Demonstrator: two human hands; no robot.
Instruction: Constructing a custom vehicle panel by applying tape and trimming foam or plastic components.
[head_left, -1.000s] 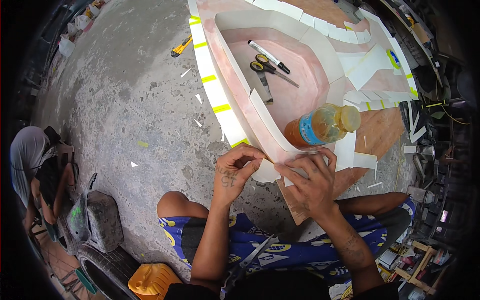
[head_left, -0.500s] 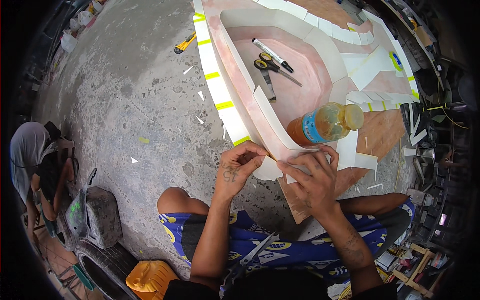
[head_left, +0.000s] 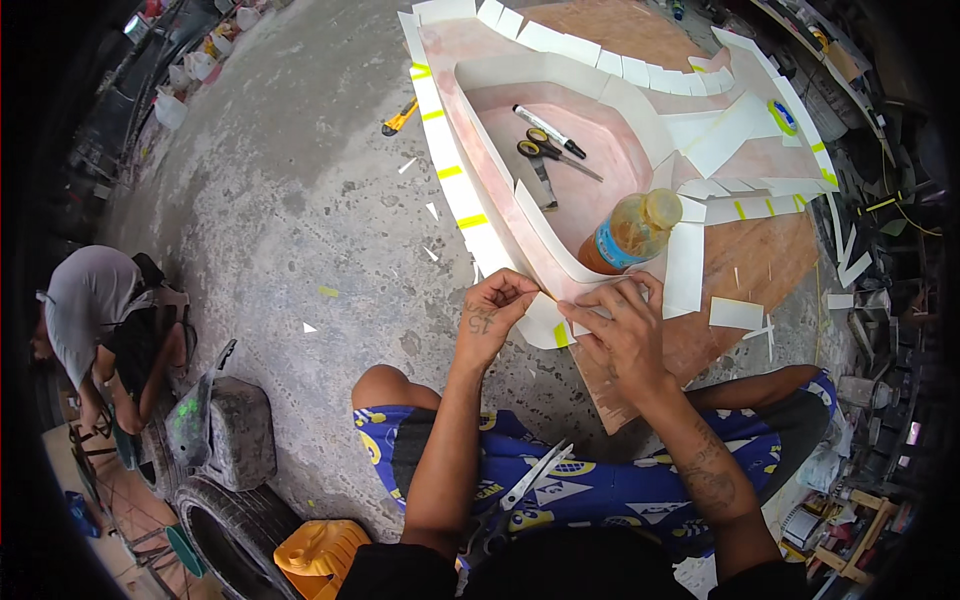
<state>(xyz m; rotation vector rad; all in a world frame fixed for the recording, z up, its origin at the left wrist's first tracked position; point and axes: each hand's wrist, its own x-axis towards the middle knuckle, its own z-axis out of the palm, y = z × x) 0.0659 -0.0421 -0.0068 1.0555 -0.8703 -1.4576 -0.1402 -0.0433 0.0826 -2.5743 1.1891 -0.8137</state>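
White paper (head_left: 542,322), thin and smooth, is at the near end of a big pink panel (head_left: 474,125) in the head view. The left hand (head_left: 490,320) pinches it with thumb and finger. The right hand (head_left: 622,325) is half curled, fingertips by its other side; I cannot tell if they grip. Its round edge points to the near side, by some yellow tape (head_left: 561,335). The panel's hollow (head_left: 588,140) runs long from far left to near right, with a plastic bottle (head_left: 632,233) at its near end.
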